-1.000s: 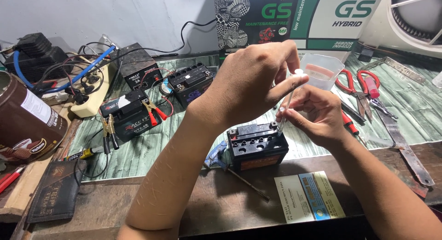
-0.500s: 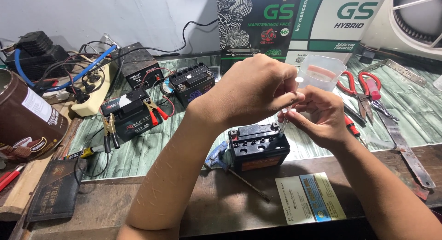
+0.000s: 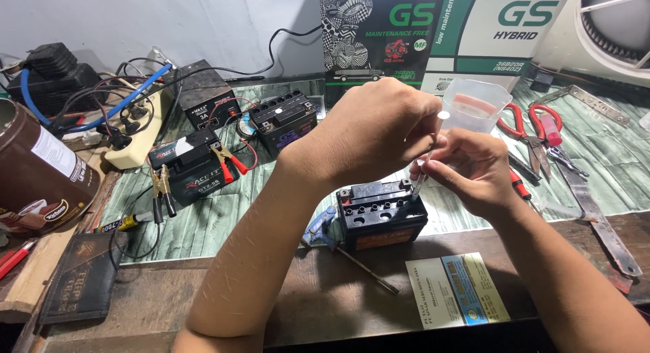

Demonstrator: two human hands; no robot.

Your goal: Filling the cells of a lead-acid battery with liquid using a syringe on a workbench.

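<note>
At centre frame the left hand point(image 3: 382, 133) and right hand point(image 3: 474, 170) both pinch a thin clear dropper tube point(image 3: 425, 164). Its long axis runs nearly upright, tilted slightly, with the tip pointing down at the right end of the small black battery point(image 3: 380, 214) on the desk point(image 3: 325, 299).

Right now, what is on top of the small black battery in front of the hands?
The small black battery shows a row of open filler holes; a thin clear tube held by both hands points into its right end. Inside is hidden.
</note>
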